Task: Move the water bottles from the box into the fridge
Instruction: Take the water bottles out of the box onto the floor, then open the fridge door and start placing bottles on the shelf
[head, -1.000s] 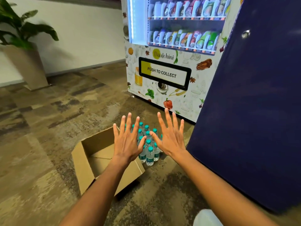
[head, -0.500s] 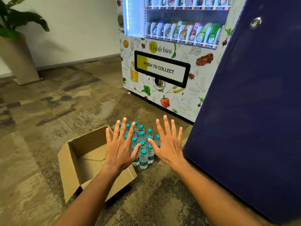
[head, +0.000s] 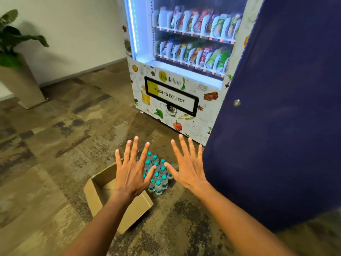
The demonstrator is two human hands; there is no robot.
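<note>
Hands spread above the bottles, nothing picked up yet.
Both the left hand (head: 132, 174) and right hand (head: 188, 168) hovered with fingers apart, each grip empty; the water bottles (head: 156, 174) stood on the carpet beside the open cardboard box (head: 96, 194), near the blue fridge door (head: 280, 126). Judged next: lowering to grasp a bottle and opening that door.

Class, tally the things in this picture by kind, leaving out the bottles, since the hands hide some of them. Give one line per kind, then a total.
hands: 2 (left hand, right hand)
cardboard box: 1
blue fridge: 1
vending machine: 1
potted plant: 1
Total: 6
</note>
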